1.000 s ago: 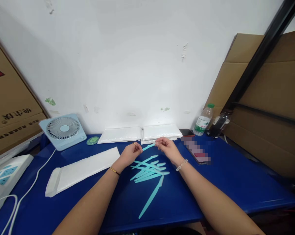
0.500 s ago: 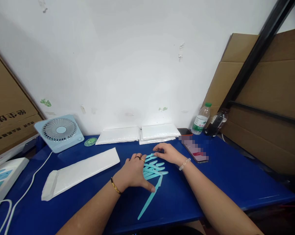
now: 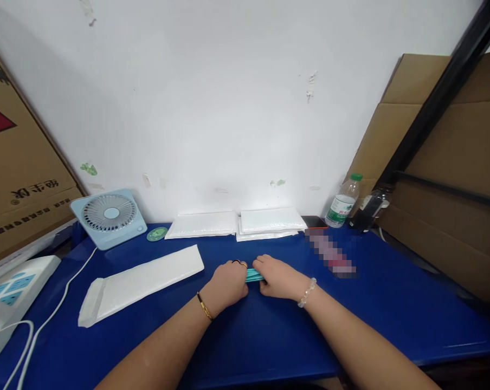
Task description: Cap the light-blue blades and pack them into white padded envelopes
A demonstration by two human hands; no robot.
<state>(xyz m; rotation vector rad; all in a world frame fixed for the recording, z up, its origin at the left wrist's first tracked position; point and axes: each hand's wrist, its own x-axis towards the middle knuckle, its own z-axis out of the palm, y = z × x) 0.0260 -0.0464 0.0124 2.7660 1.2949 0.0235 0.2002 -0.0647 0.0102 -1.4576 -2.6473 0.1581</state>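
A bundle of slim teal plastic sticks (image 3: 253, 275), shaped like eyebrow razors, is gathered between my two hands above the middle of the blue table. My left hand (image 3: 230, 283) is closed round the left end of the bundle. Round its right end my right hand (image 3: 278, 276) has its fingers curled and closed. Only a short middle stretch of the sticks shows; both ends are hidden by the hands. To the left lies a long white padded envelope (image 3: 143, 284), apart from my left hand.
Stacks of white padded envelopes (image 3: 271, 221) lie along the wall. At left are a light blue fan (image 3: 111, 214), a power strip (image 3: 23, 295) and a white cable (image 3: 62, 300). A blurred phone (image 3: 334, 257), a water bottle (image 3: 342, 203) and a dark jar (image 3: 371, 208) stand or lie right.
The teal sticks lay fanned out on the table, one apart near the front. Now they are gathered into one bundle, and both hands have closed on it. The view has shifted slightly.
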